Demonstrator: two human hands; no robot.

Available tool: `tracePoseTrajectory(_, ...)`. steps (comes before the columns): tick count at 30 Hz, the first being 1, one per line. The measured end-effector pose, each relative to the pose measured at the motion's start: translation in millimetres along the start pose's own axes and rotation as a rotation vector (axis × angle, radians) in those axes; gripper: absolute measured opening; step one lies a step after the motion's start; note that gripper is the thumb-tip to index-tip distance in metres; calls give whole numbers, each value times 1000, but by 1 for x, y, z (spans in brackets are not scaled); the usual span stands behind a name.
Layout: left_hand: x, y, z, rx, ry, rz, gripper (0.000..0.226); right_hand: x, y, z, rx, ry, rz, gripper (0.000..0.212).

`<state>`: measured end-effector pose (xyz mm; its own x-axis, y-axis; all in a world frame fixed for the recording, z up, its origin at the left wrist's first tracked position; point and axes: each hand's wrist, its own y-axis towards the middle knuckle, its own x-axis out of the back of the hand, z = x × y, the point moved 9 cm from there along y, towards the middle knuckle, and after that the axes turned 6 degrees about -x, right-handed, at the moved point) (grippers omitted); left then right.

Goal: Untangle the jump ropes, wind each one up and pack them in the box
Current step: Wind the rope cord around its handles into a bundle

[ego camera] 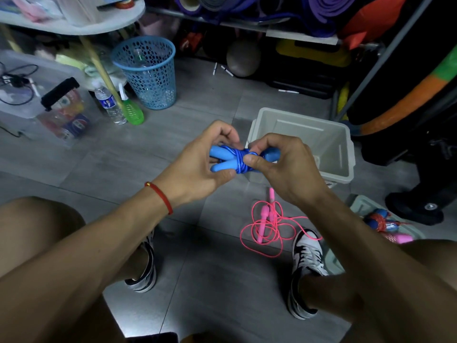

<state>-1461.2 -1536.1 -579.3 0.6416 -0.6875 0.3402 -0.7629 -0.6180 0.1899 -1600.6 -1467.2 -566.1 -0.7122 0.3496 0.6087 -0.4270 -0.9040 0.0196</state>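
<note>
I hold a blue jump rope above the floor, its cord wound tightly round its two blue handles. My left hand grips the handle ends on the left side. My right hand pinches the wound cord between thumb and fingers on the right. A pink jump rope lies loose and tangled on the floor between my shoes. Just behind my hands stands the grey plastic box, with nothing visible inside.
A second tray at the right holds wound ropes in red, blue and pink. A blue mesh bin, a water bottle and a clear storage box stand at the left. My shoes flank the pink rope.
</note>
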Motion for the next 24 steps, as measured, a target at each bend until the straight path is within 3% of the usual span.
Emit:
tracePoseTrajectory(4, 13, -1, 12, 48, -35, -132, 53, 2, -3, 2, 19, -29, -60, 17)
tracePoseTrajectory(8, 24, 1, 16, 115, -75, -200, 33, -6, -7, 10, 97, -83, -39, 17)
tracePoseTrajectory(16, 26, 3, 2, -34, 296, -217, 17, -18, -9, 13, 166, -262, -52, 18)
tracePoseTrajectory(24, 21, 2, -4, -96, 312, -134, 5, -13, -4, 6, 79, -153, -29, 18)
